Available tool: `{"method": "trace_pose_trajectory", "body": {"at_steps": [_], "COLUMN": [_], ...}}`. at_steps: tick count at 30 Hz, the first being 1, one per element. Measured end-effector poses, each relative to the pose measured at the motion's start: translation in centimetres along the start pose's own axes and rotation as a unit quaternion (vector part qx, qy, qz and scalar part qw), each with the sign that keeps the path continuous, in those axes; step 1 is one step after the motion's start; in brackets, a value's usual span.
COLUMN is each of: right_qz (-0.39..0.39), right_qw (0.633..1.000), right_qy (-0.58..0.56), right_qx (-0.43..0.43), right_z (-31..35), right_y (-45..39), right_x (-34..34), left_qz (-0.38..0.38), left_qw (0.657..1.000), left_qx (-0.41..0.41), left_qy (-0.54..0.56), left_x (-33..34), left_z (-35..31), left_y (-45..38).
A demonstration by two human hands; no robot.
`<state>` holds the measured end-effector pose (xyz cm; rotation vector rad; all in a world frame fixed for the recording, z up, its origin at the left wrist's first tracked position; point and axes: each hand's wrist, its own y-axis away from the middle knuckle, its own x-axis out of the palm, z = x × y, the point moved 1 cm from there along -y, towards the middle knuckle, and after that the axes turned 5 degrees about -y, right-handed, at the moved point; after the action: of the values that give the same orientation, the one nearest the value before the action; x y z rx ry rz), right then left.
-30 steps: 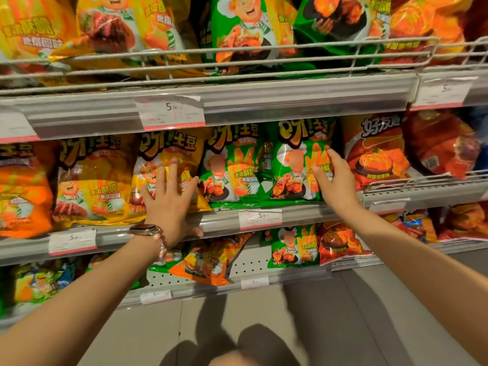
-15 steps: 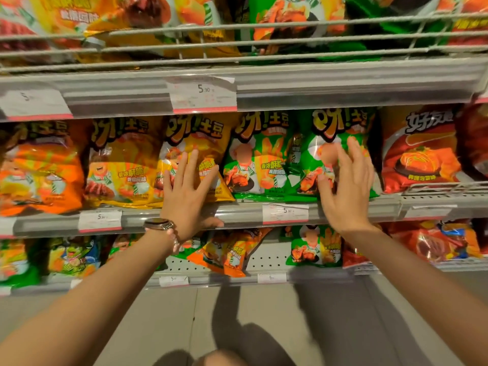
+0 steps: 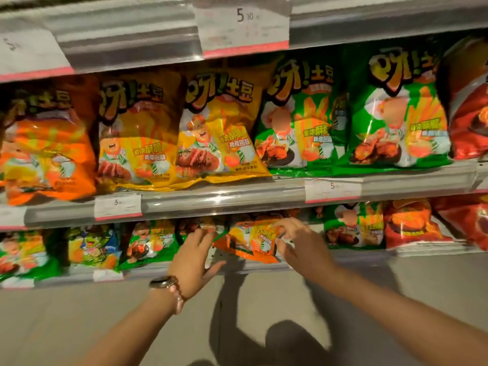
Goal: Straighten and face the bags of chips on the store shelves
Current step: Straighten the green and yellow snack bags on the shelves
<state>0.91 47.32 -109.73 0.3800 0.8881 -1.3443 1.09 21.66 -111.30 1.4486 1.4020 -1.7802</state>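
Middle shelf [image 3: 237, 199]: 5 upright bags; below, 2 hands' grips wide beside 1 orange bag [image 3: 250, 243].

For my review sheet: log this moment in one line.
left hand open | right hand open | both reaching tilted orange bag, lower shelf

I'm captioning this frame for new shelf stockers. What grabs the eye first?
Both hands, left hand and right hand, reach to the lower shelf on either side of a tilted orange bag that juts past the shelf edge. Above, the middle shelf holds a bright row: yellow bags left of centre, green bags to the right.
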Motion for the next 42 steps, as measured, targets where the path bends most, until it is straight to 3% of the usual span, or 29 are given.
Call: {"method": "trace_pose_trajectory", "body": {"at_steps": [2, 4, 6, 7, 10, 12, 14, 18, 21, 24, 28, 36, 42], "right_qz": [-0.006, -0.020, -0.026, -0.041, -0.067, -0.063, -0.067, -0.084, -0.093, -0.083, -0.086, -0.048, -0.016], "right_qw": [0.990, 0.953, 0.902, 0.877, 0.810, 0.802, 0.804, 0.815, 0.820, 0.833, 0.836, 0.832, 0.836], "right_qy": [-0.058, -0.152, -0.238, -0.281, -0.390, -0.405, -0.409, -0.391, -0.393, -0.399, -0.426, -0.486, -0.486], "right_qx": [0.127, 0.260, 0.358, 0.387, 0.434, 0.435, 0.428, 0.419, 0.406, 0.374, 0.335, 0.264, 0.253], "right_z": [-1.6, -2.9, -3.9, -4.2, -4.6, -4.8, -4.8, -5.2, -4.8, -3.8, -2.4, 3.4, 7.4], "right_y": [-0.7, -1.7, -2.7, -3.0, -3.8, -4.3, -4.8, -4.7, -3.7, -2.1, -0.7, 0.1, 0.0], "right_x": [2.5, 4.6, 6.4, 7.2, 8.8, 9.7, 10.0, 10.4, 9.6, 8.4, 8.0, 8.0, 10.4], "left_qz": [0.053, 0.068, 0.087, 0.093, 0.122, 0.125, 0.120, 0.131, 0.179, 0.244, 0.286, 0.312, 0.310], "left_qw": [0.972, 0.876, 0.783, 0.763, 0.764, 0.756, 0.743, 0.748, 0.749, 0.716, 0.701, 0.582, 0.603], "left_qx": [-0.181, -0.365, -0.453, -0.462, -0.462, -0.469, -0.472, -0.447, -0.414, -0.382, -0.356, -0.334, -0.305], "left_qy": [0.143, 0.307, 0.418, 0.442, 0.433, 0.438, 0.460, 0.473, 0.485, 0.531, 0.548, 0.672, 0.669], "left_x": [2.1, 4.3, 6.8, 7.8, 9.4, 10.1, 10.1, 9.2, 7.0, 4.8, 3.8, 1.0, -0.4], "left_z": [-0.2, -0.3, -0.2, -0.1, 0.2, 0.5, 0.9, 1.3, 1.4, 1.8, 1.8, 3.3, 6.9], "left_y": [-0.8, -2.1, -3.1, -3.3, -3.2, -3.1, -3.0, -2.6, -3.0, -3.8, -3.9, -2.5, 0.2]}}
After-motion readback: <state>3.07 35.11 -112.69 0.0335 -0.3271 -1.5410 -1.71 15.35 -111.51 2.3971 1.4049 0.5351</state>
